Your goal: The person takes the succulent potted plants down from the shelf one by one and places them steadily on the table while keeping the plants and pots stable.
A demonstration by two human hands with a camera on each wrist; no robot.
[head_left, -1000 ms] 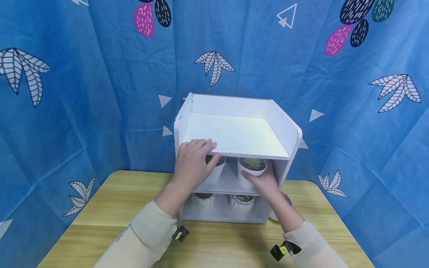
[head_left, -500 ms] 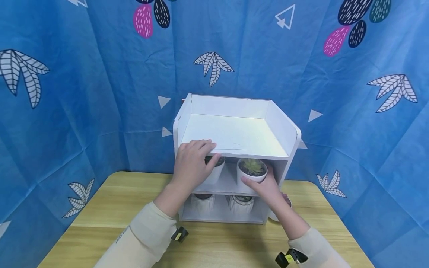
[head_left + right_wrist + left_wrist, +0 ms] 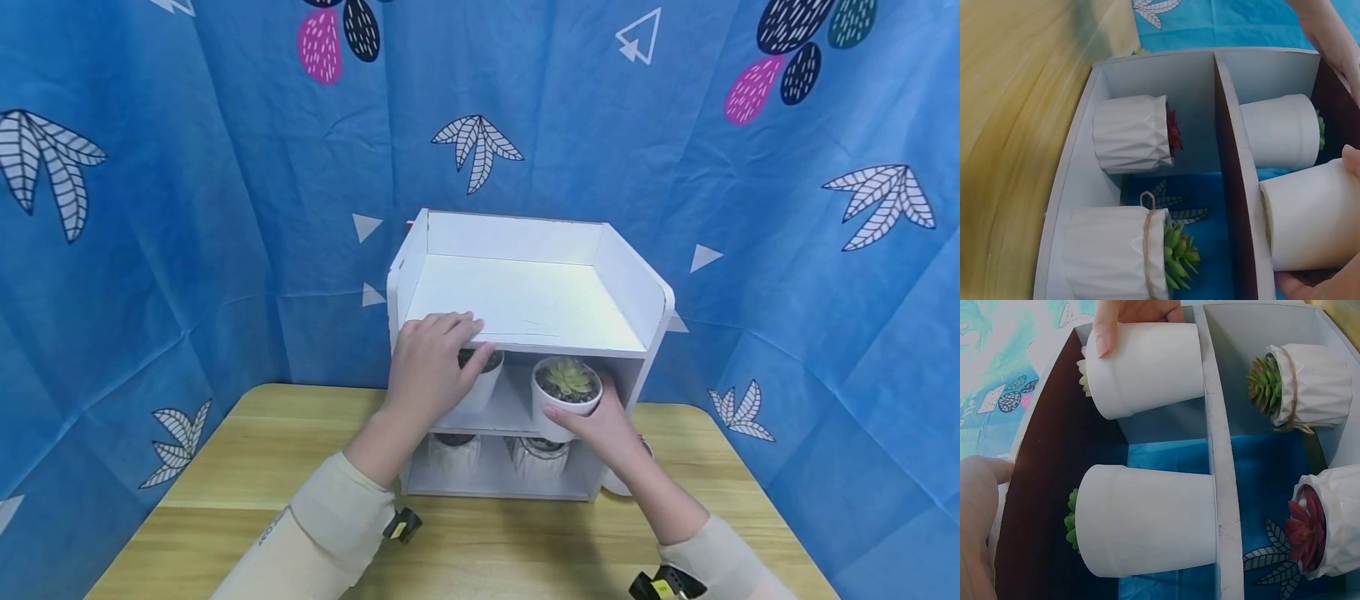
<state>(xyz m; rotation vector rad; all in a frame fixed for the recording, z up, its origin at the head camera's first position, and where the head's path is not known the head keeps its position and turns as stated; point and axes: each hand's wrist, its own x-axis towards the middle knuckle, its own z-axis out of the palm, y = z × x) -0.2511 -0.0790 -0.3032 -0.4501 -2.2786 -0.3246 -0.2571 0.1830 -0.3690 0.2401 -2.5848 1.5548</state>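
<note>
My right hand (image 3: 603, 417) grips a white potted succulent (image 3: 566, 392) with pale green leaves, thumb on its front. The pot stands out at the front edge of the middle shelf, slightly tilted in the right wrist view. My left hand (image 3: 431, 367) rests on the front left of the white shelf unit's (image 3: 517, 300) top board, fingers lying over it and thumb before the edge. Behind that thumb stands another smooth white pot (image 3: 1147, 519), with green leaves. Below, a ribbed pot (image 3: 1116, 250) tied with twine holds a green succulent, and a faceted pot (image 3: 1132, 134) a red one.
The unit stands on a wooden table (image 3: 247, 475) before a blue patterned cloth (image 3: 322, 208). Outside its right side, partly behind my right forearm, sits another pale pot (image 3: 617, 483). The middle board (image 3: 1222, 462) separates the two pot levels.
The right hand has drawn the potted succulent forward toward the shelf's front edge, so more of its leaves show. The left hand has stayed on the top board.
</note>
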